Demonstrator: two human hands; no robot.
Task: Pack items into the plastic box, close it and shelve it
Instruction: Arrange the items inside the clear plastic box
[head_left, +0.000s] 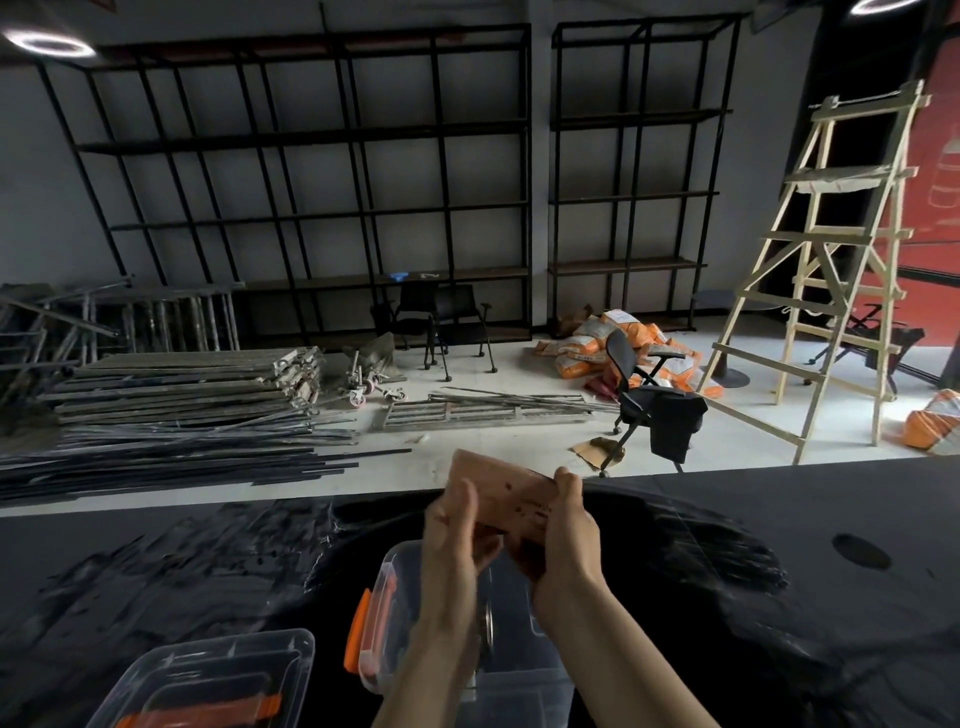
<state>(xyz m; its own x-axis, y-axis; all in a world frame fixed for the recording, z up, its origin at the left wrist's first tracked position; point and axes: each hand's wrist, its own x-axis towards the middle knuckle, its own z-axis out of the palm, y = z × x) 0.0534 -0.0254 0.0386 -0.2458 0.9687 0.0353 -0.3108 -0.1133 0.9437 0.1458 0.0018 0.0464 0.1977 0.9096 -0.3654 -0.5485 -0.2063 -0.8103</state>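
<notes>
A flat brown paper packet (511, 493) with small dark print is held up above the clear plastic box (387, 577). My left hand (457, 540) grips its left side and my right hand (563, 540) grips its right end. The box stands open on the black table, with an orange latch (358, 631) on its left wall. My forearms cover most of the box's inside, so its contents are hidden. The clear lid (208, 675) with an orange handle lies at the lower left, apart from the box.
The black table (779, 597) ends just beyond my hands. Past it, on the floor, lie metal bars (182, 441), an office chair (649, 405), orange sacks (613, 338) and a wooden ladder (831, 260). Black shelving (363, 182) lines the far wall.
</notes>
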